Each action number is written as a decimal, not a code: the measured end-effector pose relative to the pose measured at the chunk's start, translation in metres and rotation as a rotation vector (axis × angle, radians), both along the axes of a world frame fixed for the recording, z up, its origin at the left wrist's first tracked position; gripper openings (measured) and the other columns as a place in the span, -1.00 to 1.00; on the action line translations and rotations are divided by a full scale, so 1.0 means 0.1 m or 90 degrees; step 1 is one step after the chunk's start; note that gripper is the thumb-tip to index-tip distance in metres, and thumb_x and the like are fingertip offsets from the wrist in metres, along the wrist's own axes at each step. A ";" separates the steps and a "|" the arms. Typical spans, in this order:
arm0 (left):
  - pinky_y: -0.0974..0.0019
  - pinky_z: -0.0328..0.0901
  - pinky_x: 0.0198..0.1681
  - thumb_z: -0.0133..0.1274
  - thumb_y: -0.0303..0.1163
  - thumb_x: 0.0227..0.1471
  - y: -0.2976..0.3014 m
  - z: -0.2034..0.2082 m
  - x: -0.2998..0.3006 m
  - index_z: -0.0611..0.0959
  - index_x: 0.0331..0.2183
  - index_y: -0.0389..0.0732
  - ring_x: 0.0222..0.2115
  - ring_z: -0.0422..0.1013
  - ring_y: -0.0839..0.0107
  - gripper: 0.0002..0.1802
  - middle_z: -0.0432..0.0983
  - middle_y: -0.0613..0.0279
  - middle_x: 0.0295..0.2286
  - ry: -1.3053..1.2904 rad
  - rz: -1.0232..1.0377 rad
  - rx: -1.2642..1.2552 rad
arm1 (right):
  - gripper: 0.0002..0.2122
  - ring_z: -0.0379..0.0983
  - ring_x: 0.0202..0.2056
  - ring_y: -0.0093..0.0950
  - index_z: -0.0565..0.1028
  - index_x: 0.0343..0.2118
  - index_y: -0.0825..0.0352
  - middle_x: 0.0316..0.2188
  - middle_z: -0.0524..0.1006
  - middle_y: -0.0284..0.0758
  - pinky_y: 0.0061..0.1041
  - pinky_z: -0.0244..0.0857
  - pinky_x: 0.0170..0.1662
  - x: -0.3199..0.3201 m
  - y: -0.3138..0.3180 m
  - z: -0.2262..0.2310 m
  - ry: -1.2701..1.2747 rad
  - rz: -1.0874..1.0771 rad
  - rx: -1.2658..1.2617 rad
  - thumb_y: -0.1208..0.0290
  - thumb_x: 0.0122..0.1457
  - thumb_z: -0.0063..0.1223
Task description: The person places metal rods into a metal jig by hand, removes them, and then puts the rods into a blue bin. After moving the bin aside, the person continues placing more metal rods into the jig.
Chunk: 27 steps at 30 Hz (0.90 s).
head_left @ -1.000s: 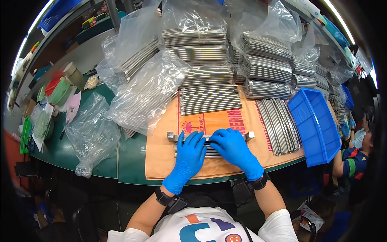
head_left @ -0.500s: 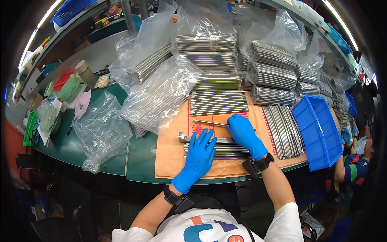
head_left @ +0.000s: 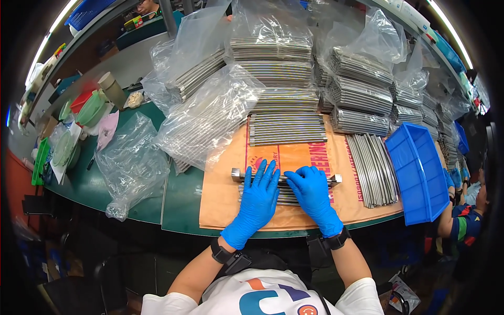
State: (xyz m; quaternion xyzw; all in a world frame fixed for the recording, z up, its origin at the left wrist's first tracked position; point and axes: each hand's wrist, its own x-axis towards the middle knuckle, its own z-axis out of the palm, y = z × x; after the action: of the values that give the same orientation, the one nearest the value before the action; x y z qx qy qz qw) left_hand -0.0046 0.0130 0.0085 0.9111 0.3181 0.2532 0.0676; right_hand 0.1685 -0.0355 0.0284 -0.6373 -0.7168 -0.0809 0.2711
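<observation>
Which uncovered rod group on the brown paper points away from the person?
The right-hand group, beside the blue bin; the near row and the row just beyond it lie sideways.

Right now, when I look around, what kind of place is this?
It's probably a factory or workshop: there are stacks of thin silver metal rods, clear crinkled plastic bags and a blue rectangular plastic bin.

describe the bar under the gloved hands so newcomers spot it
On the green table lies brown paper. Near its front, the left hand and right hand cover parts of a metal bar. Unlike the plain rods beside it, it has blocky ends.
</observation>
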 end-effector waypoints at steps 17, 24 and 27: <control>-0.12 -0.15 0.25 0.04 -0.36 0.05 0.01 0.00 0.02 0.44 0.02 -0.30 0.12 0.17 0.15 -0.52 0.32 0.08 0.05 -0.040 0.017 0.041 | -0.85 0.39 -0.34 -0.36 0.56 -0.28 0.22 -0.32 0.52 -0.38 -0.36 0.25 -0.27 0.03 0.01 0.07 -0.036 0.033 -0.017 0.39 0.06 0.14; -0.02 0.00 0.17 0.07 -0.39 0.00 0.01 -0.03 -0.07 0.55 -0.13 -0.26 0.01 0.28 0.18 -0.65 0.40 0.12 -0.04 -0.100 0.003 0.011 | -0.81 0.41 -0.29 -0.29 0.54 -0.27 0.25 -0.32 0.52 -0.35 -0.30 0.30 -0.27 0.09 0.17 0.15 0.035 0.100 -0.140 0.33 0.06 0.12; 0.04 0.06 0.13 0.09 -0.43 -0.03 0.00 -0.03 0.00 0.58 -0.18 -0.25 -0.04 0.33 0.19 -0.70 0.44 0.13 -0.07 -0.108 -0.008 0.020 | -0.82 0.43 -0.25 -0.23 0.56 -0.31 0.27 -0.34 0.53 -0.28 -0.26 0.33 -0.24 0.32 0.60 0.05 0.012 0.028 -0.049 0.31 0.06 0.12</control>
State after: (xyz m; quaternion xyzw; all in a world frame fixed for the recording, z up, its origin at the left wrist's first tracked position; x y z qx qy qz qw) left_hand -0.0046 0.0127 0.0058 0.8893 0.3014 0.3340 0.0817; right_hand 0.2006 0.0247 0.0334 -0.6319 -0.7308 -0.0412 0.2546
